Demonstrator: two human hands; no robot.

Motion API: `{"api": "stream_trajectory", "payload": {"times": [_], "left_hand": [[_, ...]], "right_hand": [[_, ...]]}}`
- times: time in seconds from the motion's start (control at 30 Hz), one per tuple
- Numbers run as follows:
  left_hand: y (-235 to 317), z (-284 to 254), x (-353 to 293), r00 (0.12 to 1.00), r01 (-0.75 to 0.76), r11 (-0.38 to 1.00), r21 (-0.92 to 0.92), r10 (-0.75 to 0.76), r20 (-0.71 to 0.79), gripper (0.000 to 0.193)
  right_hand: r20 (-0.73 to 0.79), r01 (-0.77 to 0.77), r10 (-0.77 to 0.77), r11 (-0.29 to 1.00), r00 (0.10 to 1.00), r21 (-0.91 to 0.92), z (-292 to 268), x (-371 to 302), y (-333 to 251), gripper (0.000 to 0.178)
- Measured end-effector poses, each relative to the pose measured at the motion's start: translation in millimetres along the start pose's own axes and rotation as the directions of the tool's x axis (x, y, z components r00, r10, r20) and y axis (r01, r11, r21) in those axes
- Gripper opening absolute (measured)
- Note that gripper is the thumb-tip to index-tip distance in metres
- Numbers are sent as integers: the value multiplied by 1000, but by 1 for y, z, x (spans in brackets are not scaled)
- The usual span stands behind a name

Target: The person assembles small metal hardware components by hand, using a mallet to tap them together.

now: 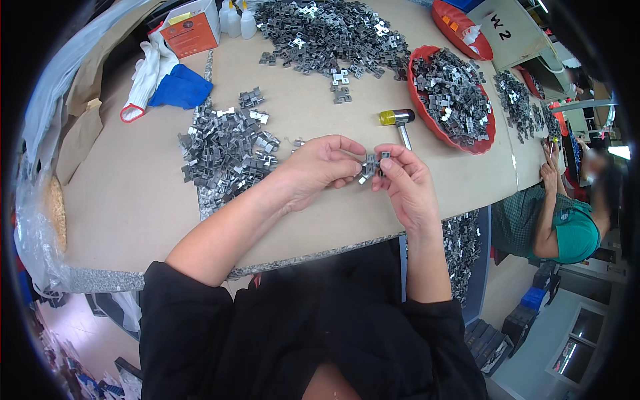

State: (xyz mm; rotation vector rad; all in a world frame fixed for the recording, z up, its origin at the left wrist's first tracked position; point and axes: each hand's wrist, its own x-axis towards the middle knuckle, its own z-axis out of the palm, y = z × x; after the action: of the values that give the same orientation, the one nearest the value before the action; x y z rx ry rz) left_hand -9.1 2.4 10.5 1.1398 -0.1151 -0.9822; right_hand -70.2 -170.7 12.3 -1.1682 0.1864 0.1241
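Near the table's front edge, my two hands meet over small bent metal brackets. My left hand is closed, its thumb and fingers at the left side of the pieces. From the right, my right hand pinches a metal bracket between thumb and forefinger. Whether the pieces are joined is too small to tell. A heap of similar brackets lies left of my left hand. Just beyond my right hand rests a mallet with a yellow and black head and a metal handle.
A red bowl full of brackets stands right. At the back are a large bracket pile, white bottles and an orange-white box. White gloves and a blue cloth lie left. A co-worker sits at right.
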Motion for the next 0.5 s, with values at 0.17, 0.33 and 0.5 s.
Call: {"api": "stream_trajectory", "payload": {"times": [0.17, 0.33, 0.5], "left_hand": [[-5, 7, 3, 998, -30, 967, -252, 16, -55, 25], [-16, 13, 2, 985, -167, 943, -289, 170, -14, 24], [-17, 12, 3, 982, -178, 966, -189, 160, -103, 22]], "right_hand": [[-22, -16, 19, 991, 1000, 129, 2, -3, 9, 19], [-165, 37, 9, 962, 986, 272, 20, -8, 15, 18], [-153, 35, -2, 976, 988, 216, 12, -11, 16, 20]]}}
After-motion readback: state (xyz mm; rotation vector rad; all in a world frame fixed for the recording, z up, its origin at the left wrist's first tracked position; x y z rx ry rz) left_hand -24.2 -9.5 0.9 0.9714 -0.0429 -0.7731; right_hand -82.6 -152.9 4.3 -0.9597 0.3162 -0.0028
